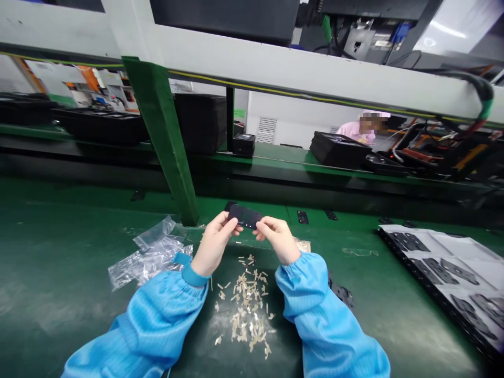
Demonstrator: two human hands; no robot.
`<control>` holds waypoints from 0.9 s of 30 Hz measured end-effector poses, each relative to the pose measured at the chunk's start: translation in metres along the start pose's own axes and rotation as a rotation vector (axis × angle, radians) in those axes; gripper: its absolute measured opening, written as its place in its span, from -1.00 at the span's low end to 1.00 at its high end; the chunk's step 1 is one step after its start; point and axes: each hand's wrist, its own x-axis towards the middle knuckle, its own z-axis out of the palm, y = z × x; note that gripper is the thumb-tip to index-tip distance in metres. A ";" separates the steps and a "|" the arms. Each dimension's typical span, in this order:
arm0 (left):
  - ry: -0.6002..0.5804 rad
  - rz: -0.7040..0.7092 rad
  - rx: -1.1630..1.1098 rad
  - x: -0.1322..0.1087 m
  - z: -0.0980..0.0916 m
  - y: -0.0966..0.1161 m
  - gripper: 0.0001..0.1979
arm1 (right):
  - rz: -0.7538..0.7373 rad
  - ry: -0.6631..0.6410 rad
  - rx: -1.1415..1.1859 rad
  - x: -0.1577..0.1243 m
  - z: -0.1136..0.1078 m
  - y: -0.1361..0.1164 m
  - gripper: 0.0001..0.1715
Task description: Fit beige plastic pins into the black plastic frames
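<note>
Between my two hands is a thin black rectangular plate (244, 216), raised above the green table and slightly tilted. My left hand (216, 239) pinches its left end between thumb and fingers. The right end sits in the pinch of my right hand (277, 237). A row of small light dots shows along the plate's lower edge. On the table below lie many small beige strips (248, 299), scattered in a loose heap between my forearms. More black plates (342, 291) lie partly hidden behind my right sleeve.
Crumpled clear plastic bags (151, 254) lie left of my left hand. At the right stands a light tray (464, 252) holding black parts. A green post (163, 142) rises ahead. Across the bench, a person in pink (356, 128) is near stacked black trays (336, 149).
</note>
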 end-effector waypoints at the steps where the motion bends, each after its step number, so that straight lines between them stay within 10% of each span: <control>1: 0.005 -0.002 -0.005 -0.001 0.002 -0.003 -0.79 | 0.001 -0.006 -0.014 -0.001 0.003 0.000 -0.70; 16: -0.021 -0.061 0.211 0.018 -0.016 -0.032 -0.72 | 0.133 -0.478 -0.766 0.009 0.002 0.066 -0.82; 22: -0.110 -0.050 0.462 0.023 -0.029 -0.046 -0.34 | 0.116 -0.588 -0.873 0.012 0.004 0.068 -0.77; 27: -0.216 0.018 0.729 0.021 -0.032 -0.047 -0.69 | 0.092 -0.612 -0.877 0.014 0.001 0.069 -0.75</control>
